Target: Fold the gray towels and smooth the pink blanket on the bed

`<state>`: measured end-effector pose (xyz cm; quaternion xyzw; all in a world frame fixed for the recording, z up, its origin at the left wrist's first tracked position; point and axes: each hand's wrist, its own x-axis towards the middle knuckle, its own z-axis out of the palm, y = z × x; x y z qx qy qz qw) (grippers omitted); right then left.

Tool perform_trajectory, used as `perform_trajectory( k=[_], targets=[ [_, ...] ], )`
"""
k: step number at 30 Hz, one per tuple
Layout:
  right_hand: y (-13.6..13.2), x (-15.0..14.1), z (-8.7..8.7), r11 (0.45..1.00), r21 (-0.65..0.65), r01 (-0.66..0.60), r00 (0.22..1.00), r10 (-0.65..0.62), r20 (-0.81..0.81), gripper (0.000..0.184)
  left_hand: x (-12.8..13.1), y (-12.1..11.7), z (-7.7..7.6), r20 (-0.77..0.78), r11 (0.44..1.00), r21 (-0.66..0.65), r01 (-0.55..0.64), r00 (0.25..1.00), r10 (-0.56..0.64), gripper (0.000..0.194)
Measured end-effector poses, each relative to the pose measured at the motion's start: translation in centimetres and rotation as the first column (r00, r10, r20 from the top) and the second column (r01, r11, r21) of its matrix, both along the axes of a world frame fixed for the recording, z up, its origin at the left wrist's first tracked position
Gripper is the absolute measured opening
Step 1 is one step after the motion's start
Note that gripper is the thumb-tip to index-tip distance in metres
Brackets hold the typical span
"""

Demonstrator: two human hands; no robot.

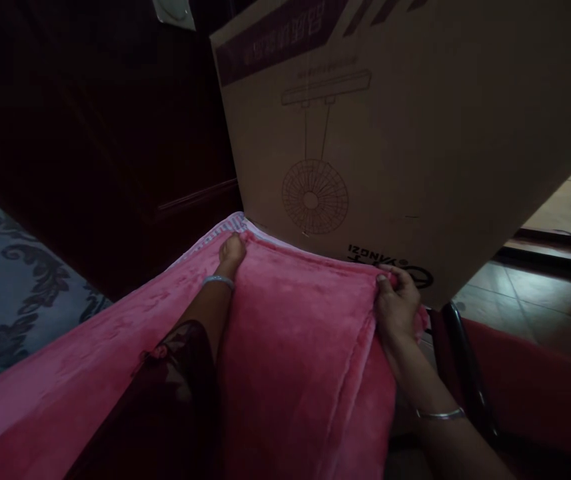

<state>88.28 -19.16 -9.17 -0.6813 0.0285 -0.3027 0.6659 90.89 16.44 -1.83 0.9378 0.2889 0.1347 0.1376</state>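
A pink plush blanket (295,333) spreads across the lower middle of the view, its far edge running between my two hands. My left hand (232,251) is closed on the blanket near its far left corner. At the far right corner, my right hand (398,300) grips the edge, thumb on top and fingers curled round it. Beneath the far left corner shows a pale striped cloth (235,221). The part of the blanket inside each fist is hidden.
Right behind the blanket stands a large cardboard box (390,153) printed with a fan. Dark wooden furniture (115,133) rises at left, above patterned fabric (30,307). A red-seated chair (525,373) and tiled floor (535,287) are at right.
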Motion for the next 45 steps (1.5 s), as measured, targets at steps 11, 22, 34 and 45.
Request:
perform_trajectory(
  k=[11, 22, 34, 45],
  targets=[
    [0.3, 0.6, 0.1, 1.000, -0.024, 0.019, 0.999, -0.020, -0.034, 0.033, -8.1, -8.8, 2.9, 0.017, 0.909, 0.154, 0.389, 0.918, -0.396, 0.020],
    [0.6, 0.2, 0.7, 0.994, -0.102, -0.030, 0.991, 0.017, -0.129, 0.035, -18.7, -24.6, 0.5, -0.217, 0.805, 0.000, 0.593, 0.786, -0.579, 0.027],
    [0.5, 0.3, 0.7, 0.998, -0.042, 0.047, 0.992, -0.051, -0.113, 0.025, -20.1, -24.6, 0.5, -0.102, 0.703, -0.076, 0.707, 0.696, -0.711, 0.031],
    [0.1, 0.5, 0.0, 0.993, -0.116, 0.033, 0.989, -0.049, -0.136, 0.025, -49.1, -17.6, 0.0, -0.102, 0.914, 0.220, 0.340, 0.940, -0.325, 0.049]
  ],
)
